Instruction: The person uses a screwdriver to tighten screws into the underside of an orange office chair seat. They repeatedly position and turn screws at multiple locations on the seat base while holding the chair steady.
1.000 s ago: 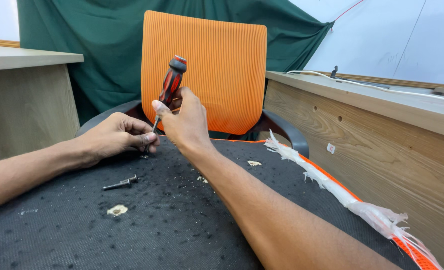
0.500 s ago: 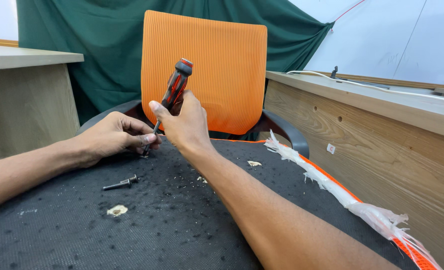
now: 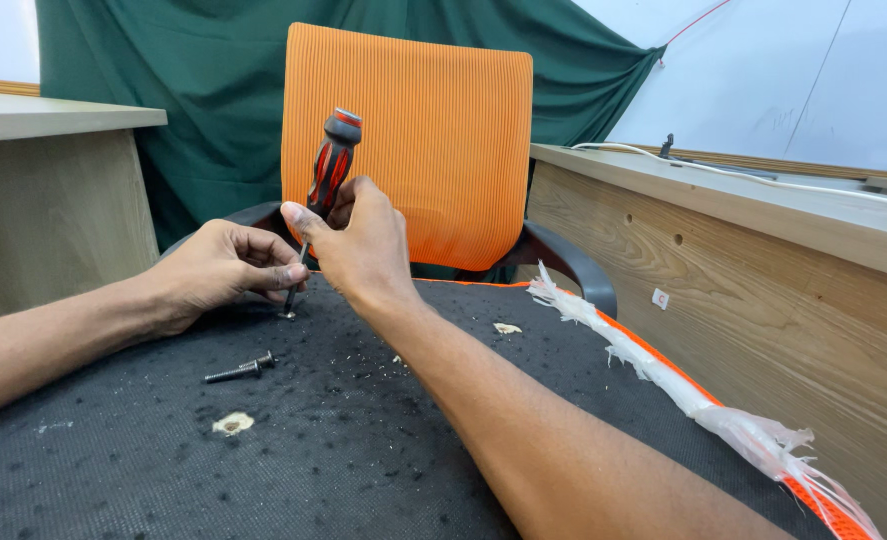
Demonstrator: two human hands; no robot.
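Tilting further upright than before, the screwdriver (image 3: 325, 185) is being grasped by the right hand (image 3: 358, 245) while the left hand (image 3: 225, 270) is pinching its shaft at the black seat (image 3: 293, 450).

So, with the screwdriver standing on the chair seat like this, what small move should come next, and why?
Probably a slow turn of the screwdriver with the right hand while pressing down. Its tip stands almost upright on the black seat, and the left hand pinches the shaft near the tip to steady it. A loose bolt already lies nearby, so another fastener may be under the tip, though it is hidden.
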